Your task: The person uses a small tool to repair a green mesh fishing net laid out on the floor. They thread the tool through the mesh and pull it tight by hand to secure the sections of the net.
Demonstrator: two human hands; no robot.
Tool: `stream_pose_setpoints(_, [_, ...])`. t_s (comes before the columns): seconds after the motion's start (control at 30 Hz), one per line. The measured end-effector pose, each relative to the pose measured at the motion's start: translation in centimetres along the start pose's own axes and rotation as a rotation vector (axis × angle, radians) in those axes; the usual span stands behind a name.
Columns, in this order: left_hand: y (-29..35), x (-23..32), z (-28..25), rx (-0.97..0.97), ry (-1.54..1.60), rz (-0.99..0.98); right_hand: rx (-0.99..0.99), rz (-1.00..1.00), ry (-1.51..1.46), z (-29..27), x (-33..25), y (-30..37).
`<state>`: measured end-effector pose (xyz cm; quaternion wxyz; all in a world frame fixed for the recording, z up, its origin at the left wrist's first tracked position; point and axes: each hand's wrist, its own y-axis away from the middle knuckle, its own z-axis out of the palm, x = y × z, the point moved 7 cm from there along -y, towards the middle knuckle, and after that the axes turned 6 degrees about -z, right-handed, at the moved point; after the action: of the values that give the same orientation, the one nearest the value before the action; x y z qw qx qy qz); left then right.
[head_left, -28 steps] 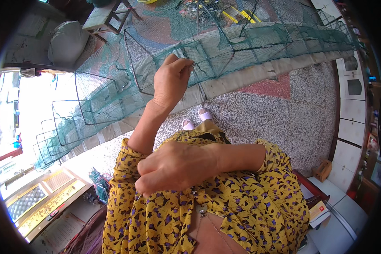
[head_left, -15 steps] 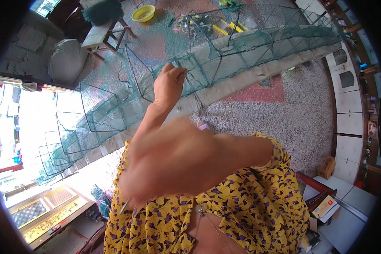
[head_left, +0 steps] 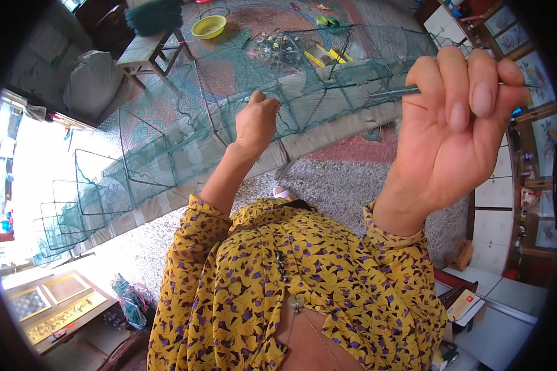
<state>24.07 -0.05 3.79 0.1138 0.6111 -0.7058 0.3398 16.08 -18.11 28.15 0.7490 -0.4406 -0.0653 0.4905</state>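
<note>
A long trap of green netting (head_left: 315, 110) on dark square frames stretches across the view in front of me, over a pale strip of cloth. My left hand (head_left: 257, 127) is closed in a pinch at the netting's upper side, near the middle. Raised high on the right is my right hand (head_left: 455, 123), palm facing me, its fingers curled around a slim grey needle (head_left: 390, 93). The needle's pointed end sticks out to the left, in front of the netting. Any thread on it is too fine to make out.
Behind the trap stand a yellow basin (head_left: 208, 27) and a wooden stool (head_left: 143, 52) bearing a dark green bundle (head_left: 155, 17). A pile of small pieces (head_left: 278, 51) lies near yellow strips (head_left: 319, 55). White cabinets (head_left: 494, 185) line the right; a pale sack (head_left: 93, 89) stands left.
My right hand has swung from low in front of my chest up to the far right, now palm toward me with the needle. The left hand keeps its pinch, shifted slightly right in view.
</note>
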Motion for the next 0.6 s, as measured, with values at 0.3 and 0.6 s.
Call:
stream_pose_setpoints(0.3, [0.2, 0.8, -0.1, 0.034, 0.082, 0.005, -0.189, 0.163, -0.135, 2.9, 3.3, -3.1])
stream_pose_setpoints(0.6, [1.3, 1.1, -1.7, 0.081, -0.001, -0.055, -0.323, 0.29, -0.144, 2.7, 8.3, -5.6])
